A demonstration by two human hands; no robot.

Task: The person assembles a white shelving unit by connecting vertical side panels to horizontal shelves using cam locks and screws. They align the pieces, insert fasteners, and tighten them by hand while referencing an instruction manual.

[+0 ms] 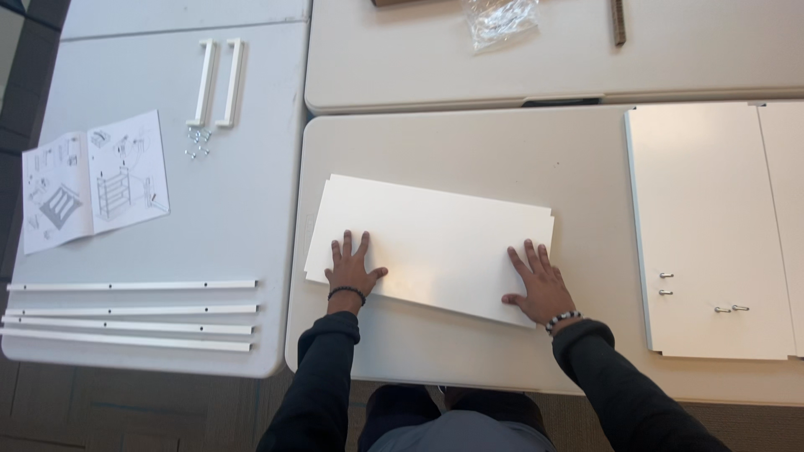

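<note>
**Hands flat on a white panel**

Head view: panel (pixel 435 247), a smooth white rectangular board, lies flat on the beige bench (pixel 502 151) under both hands. Left hand (pixel 352 269) and right hand (pixel 540 289) press down with fingers spread and released, grasping nothing. Beyond the right fingers lies a larger white board (pixel 712 226) with small metal fittings. Left of the left fingers, on a grey bench (pixel 243 218), sit an open instruction leaflet (pixel 92 180), four thin white rails (pixel 130 314), two white handles (pixel 218 82) and loose screws (pixel 198 142). A crinkled clear plastic bag (pixel 501 18) lies farther ahead.
</note>
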